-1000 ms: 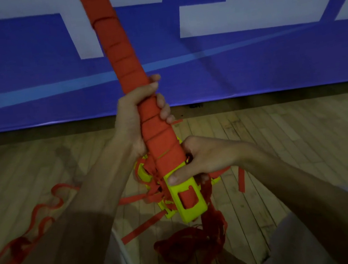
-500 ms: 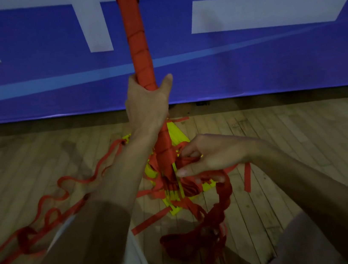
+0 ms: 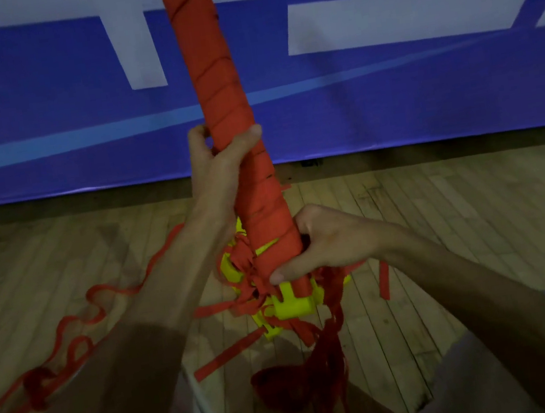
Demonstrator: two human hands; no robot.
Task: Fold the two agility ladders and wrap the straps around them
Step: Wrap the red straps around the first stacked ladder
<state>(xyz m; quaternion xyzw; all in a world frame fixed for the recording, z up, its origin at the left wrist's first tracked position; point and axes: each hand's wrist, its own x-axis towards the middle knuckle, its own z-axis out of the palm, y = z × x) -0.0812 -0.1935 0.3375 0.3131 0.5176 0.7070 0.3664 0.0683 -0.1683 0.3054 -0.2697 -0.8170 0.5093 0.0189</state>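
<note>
A folded agility ladder (image 3: 230, 114), its yellow rungs bundled and wound in red strap, stands nearly upright in front of me. My left hand (image 3: 216, 175) grips the bundle at mid-height, thumb across its front. My right hand (image 3: 318, 245) holds the lower end just above the bare yellow rung tips (image 3: 293, 303). Beneath it on the floor lies a second yellow ladder (image 3: 234, 271) tangled in red straps. A loose red strap (image 3: 81, 324) snakes left across the floor, and more strap (image 3: 323, 356) hangs down from the bundle.
The wooden plank floor (image 3: 460, 232) stretches out on both sides. A blue banner wall (image 3: 388, 92) with white shapes stands close behind the ladders. A short red strap end (image 3: 384, 281) lies to the right of my right hand.
The bundle has turned back so its flat wrapped face shows and the yellow end is visible again. My right hand has closed round the lower end; my left hand stays gripping mid-height.
</note>
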